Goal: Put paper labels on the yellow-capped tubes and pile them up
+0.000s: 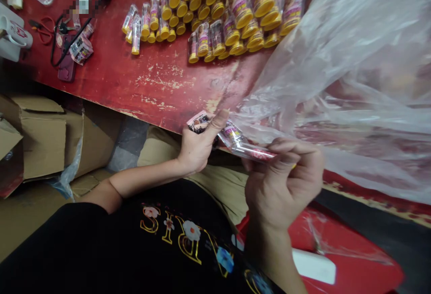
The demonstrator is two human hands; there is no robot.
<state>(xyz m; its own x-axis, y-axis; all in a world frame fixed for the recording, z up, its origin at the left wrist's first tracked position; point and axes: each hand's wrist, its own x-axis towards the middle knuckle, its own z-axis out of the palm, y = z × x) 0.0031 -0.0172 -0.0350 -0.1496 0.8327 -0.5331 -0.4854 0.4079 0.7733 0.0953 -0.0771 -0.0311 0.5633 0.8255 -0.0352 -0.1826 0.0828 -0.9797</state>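
My left hand is closed at the table's front edge, its thumb pressed over pink-edged printed labels. How many labels there are, I cannot tell. My right hand pinches the near end of a clear plastic tube, which lies almost level between both hands. Some pink-red print shows through the tube near my right fingers. A purple-and-white printed piece sits by the tube's far end, close to my left thumb; whether it is inside the tube is unclear. A bit of yellow shows behind my right fingers.
Several yellow-capped tubes stand massed on the red table. A large clear plastic bag covers the right side. Scissors, a phone and a mug lie at left; cardboard boxes stand below.
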